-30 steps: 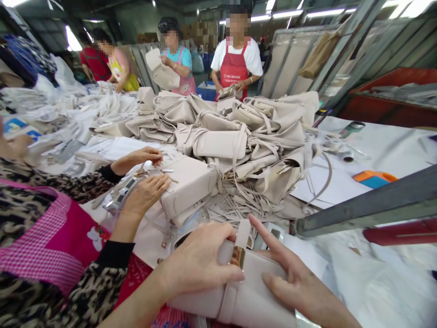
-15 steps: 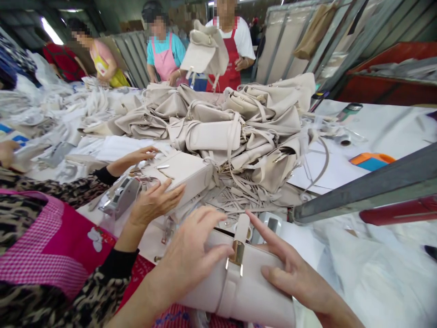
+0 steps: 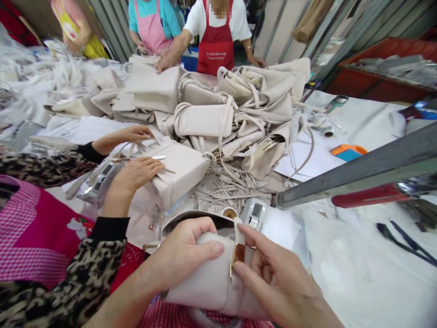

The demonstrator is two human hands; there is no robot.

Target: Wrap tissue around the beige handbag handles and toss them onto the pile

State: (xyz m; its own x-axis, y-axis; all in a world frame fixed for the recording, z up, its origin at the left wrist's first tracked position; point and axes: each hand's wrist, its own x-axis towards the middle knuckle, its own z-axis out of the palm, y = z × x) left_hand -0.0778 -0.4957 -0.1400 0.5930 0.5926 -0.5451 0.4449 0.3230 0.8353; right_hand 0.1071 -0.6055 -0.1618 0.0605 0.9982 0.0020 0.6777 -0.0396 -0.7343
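A pale beige bag [image 3: 208, 282] is close below the camera, its top gaping and dark inside. My left hand [image 3: 186, 255] grips the bag's front wall at the rim, thumb on the outside and fingers curled over the edge. At the bag's middle, a short strap tab passes through a gold buckle [image 3: 238, 253]. My right hand [image 3: 276, 269] pinches this tab and buckle between thumb and fingers. Part of the bag's right side is hidden behind my right hand.
At the left, a co-worker's hands [image 3: 136, 175] rest by another beige bag [image 3: 184, 166]. Bags are heaped ahead [image 3: 205, 120], with thin strips [image 3: 221, 189] before them. A grey metal bar [image 3: 358, 168] crosses the right side. People stand across the table.
My left hand has taken hold of the rim and the bag's opening now shows. My right hand has closed on the tab and buckle. Across the table, a lifted bag now lies on the heap.
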